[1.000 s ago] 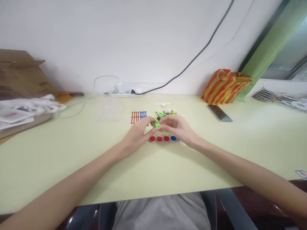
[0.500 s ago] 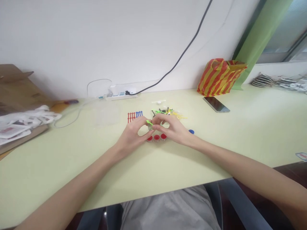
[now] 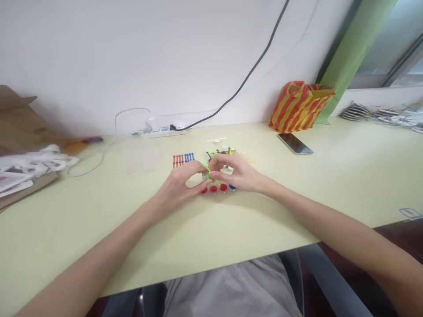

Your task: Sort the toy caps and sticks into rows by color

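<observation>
My left hand (image 3: 187, 178) is closed in a pinch over the table, thumb and forefinger curved into a ring. Whatever lies between its fingertips is mostly hidden. Opposite it, my right hand (image 3: 236, 171) pinches a light green plastic arrow (image 3: 207, 168), whose upper part touches the left fingertips. Just below the hands stand several small round clear pieces with coloured tops, among them a red one (image 3: 213, 189) and a blue one (image 3: 233, 187). Behind the hands lie rows of red arrows (image 3: 177, 161) and blue arrows (image 3: 189, 157), plus a pile of black arrows (image 3: 224, 151), green and yellow ones.
A phone (image 3: 295, 143) lies at the right, before a red-and-yellow striped bag (image 3: 299, 108). A power strip (image 3: 165, 132) with a black cable (image 3: 243, 83) sits by the wall. Clear plastic (image 3: 139, 160) lies left of the arrows; a cardboard box (image 3: 26, 119) stands far left.
The green arrow has turned from slanting leftward to more upright between my hands. My right hand has shifted slightly left, and the blue-topped piece now shows beside the red ones.
</observation>
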A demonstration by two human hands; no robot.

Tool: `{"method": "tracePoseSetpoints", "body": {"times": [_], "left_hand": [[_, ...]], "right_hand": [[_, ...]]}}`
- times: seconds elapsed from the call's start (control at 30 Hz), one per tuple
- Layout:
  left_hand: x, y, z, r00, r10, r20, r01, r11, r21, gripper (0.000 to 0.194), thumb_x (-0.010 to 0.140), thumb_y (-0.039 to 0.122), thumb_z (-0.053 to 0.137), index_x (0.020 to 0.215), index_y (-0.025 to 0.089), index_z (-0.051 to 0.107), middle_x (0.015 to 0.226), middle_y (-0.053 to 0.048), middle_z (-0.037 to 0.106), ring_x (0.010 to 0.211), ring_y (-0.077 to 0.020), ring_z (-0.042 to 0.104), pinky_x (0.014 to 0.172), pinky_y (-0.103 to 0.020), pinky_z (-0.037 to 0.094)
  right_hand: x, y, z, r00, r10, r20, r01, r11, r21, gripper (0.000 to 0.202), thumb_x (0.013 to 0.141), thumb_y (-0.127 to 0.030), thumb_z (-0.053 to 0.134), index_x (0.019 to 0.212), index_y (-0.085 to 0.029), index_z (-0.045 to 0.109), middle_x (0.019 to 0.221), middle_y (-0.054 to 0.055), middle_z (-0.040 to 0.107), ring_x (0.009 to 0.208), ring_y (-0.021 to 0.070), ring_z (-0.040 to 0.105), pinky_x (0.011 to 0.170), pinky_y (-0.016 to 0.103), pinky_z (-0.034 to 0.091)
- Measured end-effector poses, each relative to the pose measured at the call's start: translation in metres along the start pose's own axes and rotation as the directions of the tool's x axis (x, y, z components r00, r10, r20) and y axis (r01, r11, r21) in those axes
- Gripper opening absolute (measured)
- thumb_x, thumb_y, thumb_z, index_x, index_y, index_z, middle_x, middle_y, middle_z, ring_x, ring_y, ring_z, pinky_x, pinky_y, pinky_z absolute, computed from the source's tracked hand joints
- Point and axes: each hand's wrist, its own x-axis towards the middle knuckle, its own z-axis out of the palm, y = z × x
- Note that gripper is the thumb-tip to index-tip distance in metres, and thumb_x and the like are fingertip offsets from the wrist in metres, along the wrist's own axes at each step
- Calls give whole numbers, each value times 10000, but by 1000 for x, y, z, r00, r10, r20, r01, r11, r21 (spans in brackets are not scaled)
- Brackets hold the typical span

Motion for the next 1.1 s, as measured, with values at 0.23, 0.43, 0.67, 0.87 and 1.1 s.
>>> {"method": "tracePoseSetpoints", "body": {"times": [0.23, 0.43, 0.67, 0.87, 1.1], "left_hand": [[-4, -32, -15, 978, -73, -195, 105, 981, 162, 130, 959, 348, 637, 959, 218, 621, 920, -28, 681, 823, -178, 639, 783, -319, 506], [-4, -37, -19, 975, -58, -212, 100, 975, 196, 127, 964, 347, 610, 976, 221, 616, 891, -23, 656, 813, -182, 634, 776, -325, 500], [-6, -36, -17, 977, -42, -207, 84, 976, 200, 125, 971, 324, 602, 1022, 214, 632, 902, -25, 658, 812, -179, 638, 774, -321, 505], [-7, -37, -15, 980, -47, -192, 81, 981, 175, 138, 973, 333, 601, 1017, 205, 631, 915, -37, 667, 800, -177, 631, 766, -325, 509], [-8, -39, -9, 980, -53, -189, 80, 987, 140, 115, 971, 310, 607, 1022, 210, 634, 916, -34, 673, 808, -175, 636, 782, -327, 519]], "right_hand": [[5, 49, -28, 997, 53, -55, -73, 882, -465, 698, 951, -579, 622, 1553, -261, 468, 1564, 174, 500, 1448, 378, 427, 1171, 589, 341], [17, 63, -17, 962, 196, 189, -47, 804, -593, 880, 916, -740, 562, 1664, -369, 282, 1751, 118, 183, 1606, 441, 41, 1225, 727, 101], [27, 82, -21, 940, 117, 322, 135, 736, -663, 506, 1077, -446, 409, 1552, -304, 516, 1680, 109, 377, 1550, 349, 322, 1238, 624, 235], [33, 116, -50, 945, 14, 326, 236, 660, -713, 499, 1084, -385, 382, 1532, -223, 528, 1613, 151, 468, 1460, 309, 461, 1187, 524, 368], [36, 121, -66, 949, 15, 314, 227, 658, -718, 556, 1066, -498, 411, 1520, -205, 538, 1549, 190, 519, 1381, 342, 521, 1147, 542, 388]]}}
